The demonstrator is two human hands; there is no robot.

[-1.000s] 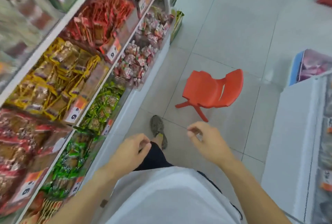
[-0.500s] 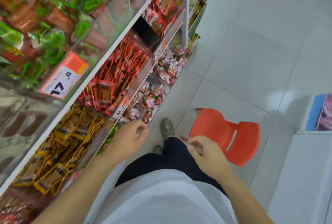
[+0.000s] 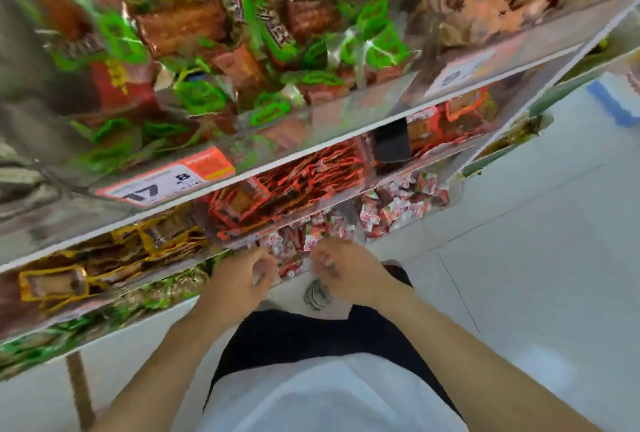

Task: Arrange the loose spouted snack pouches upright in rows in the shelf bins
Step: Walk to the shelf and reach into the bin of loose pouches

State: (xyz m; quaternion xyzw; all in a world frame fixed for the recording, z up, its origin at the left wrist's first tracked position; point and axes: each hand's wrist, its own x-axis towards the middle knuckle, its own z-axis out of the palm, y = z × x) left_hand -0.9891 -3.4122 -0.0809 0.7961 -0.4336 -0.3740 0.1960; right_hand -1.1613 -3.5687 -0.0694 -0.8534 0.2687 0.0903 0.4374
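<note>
Two hands hovered in front of the lower shelf: the left hand (image 3: pixel 242 276) and right hand (image 3: pixel 346 272) were both loosely curled and empty. Blurred red-and-white pouches (image 3: pixel 391 210) lay jumbled, uncountable, in the bin just beyond. A price tag (image 3: pixel 166 182) fronted the shelf above.

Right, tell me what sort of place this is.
Most likely a small shop or snack aisle: tiered shelves packed with wrapped snacks, a printed price tag on the shelf edge, and a tiled floor.

We see glossy, crinkled plastic packets (image 3: pixel 304 182), clear shiny plastic bin fronts (image 3: pixel 311 141), a paper price tag (image 3: pixel 166 182), smooth glossy floor tiles (image 3: pixel 536 258) and our matt white cloth shirt (image 3: pixel 329 397).
</note>
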